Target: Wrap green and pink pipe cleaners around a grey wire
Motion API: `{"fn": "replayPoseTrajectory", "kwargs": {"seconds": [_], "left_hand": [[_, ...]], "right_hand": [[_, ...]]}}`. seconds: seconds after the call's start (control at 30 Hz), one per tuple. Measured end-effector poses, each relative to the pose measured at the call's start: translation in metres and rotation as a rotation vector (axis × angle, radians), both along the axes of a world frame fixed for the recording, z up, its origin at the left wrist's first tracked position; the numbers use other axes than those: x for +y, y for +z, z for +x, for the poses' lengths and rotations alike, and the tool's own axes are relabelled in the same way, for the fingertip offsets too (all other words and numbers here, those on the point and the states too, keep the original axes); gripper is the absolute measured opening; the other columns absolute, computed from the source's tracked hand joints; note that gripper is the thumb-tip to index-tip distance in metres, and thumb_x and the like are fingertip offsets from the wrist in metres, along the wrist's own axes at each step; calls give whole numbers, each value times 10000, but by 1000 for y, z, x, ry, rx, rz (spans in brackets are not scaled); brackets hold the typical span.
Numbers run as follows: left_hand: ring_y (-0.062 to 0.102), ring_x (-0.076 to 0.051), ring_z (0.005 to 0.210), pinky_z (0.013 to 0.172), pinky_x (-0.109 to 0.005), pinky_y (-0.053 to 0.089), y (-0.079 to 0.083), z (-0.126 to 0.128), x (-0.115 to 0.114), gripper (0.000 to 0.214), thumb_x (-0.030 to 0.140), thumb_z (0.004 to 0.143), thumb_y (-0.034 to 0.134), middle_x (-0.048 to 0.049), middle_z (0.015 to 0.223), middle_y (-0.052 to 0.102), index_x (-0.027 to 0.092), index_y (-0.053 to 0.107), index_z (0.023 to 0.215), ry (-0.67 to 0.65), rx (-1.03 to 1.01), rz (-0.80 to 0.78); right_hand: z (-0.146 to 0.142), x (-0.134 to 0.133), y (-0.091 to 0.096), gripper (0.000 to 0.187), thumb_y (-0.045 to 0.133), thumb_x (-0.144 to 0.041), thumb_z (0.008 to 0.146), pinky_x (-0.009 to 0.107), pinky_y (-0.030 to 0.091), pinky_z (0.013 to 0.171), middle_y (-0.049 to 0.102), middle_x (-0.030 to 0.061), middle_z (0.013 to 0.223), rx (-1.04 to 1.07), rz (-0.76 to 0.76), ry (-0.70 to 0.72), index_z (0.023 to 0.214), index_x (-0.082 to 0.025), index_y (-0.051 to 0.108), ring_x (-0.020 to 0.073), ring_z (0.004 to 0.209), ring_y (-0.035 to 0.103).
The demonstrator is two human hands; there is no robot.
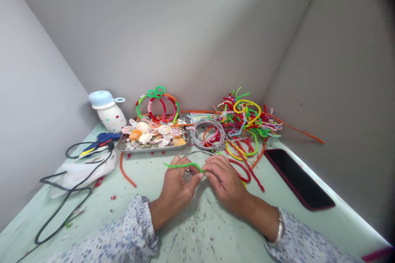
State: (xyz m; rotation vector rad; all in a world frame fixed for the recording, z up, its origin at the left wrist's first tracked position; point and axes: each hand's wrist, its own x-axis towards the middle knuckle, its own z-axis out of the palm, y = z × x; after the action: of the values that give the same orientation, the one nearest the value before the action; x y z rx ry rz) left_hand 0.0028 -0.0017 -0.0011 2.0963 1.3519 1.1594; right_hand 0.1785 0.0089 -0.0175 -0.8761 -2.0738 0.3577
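My left hand (pixel 179 187) and my right hand (pixel 226 181) meet at the middle of the pale green table (pixel 191 230), fingers pinched together. Between them runs a green pipe cleaner (pixel 182 165), which sticks out to the left past my left fingers. A thin grey wire ring (pixel 197 154) lies under the fingertips; both hands seem to grip it along with the green pipe cleaner. A red pipe cleaner loop (pixel 243 172) lies just right of my right hand.
A metal tray (pixel 121 146) of seashells stands behind the hands, with a pipe-cleaner pumpkin shape (pixel 158 104) behind it. A heap of coloured pipe cleaners (pixel 247 121) and coiled grey wire (pixel 205 133) lie at the back right. A phone (pixel 298 178) lies right; a glue gun (pixel 98 140), cable and white jar (pixel 109 111) left.
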Motion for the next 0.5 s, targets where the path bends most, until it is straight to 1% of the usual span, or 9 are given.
{"fn": "replayPoseTrajectory", "kwargs": {"seconds": [0.13, 0.27, 0.5], "left_hand": [[538, -195, 786, 755, -340, 398, 0, 1, 1, 108, 246, 800, 630, -6, 698, 622, 198, 657, 707, 3, -18, -34], [558, -185, 741, 784, -362, 408, 0, 1, 1, 129, 242, 795, 630, 7, 679, 627, 200, 644, 674, 5, -43, -76], [592, -183, 720, 848, -398, 427, 1, 1, 1, 135, 238, 788, 634, 17, 666, 640, 203, 630, 657, 18, -60, -82]], "right_hand": [[0, 0, 0, 152, 456, -158, 922, 424, 409, 856, 601, 68, 918, -3, 3, 5, 963, -198, 597, 229, 957, 514], [0, 0, 1, 151, 455, -160, 921, 424, 413, 844, 602, 68, 903, -11, 9, 3, 953, -196, 598, 230, 944, 517], [-1, 0, 0, 159, 450, -155, 920, 425, 411, 835, 603, 70, 897, -11, 22, 5, 965, -198, 596, 234, 936, 517]]}}
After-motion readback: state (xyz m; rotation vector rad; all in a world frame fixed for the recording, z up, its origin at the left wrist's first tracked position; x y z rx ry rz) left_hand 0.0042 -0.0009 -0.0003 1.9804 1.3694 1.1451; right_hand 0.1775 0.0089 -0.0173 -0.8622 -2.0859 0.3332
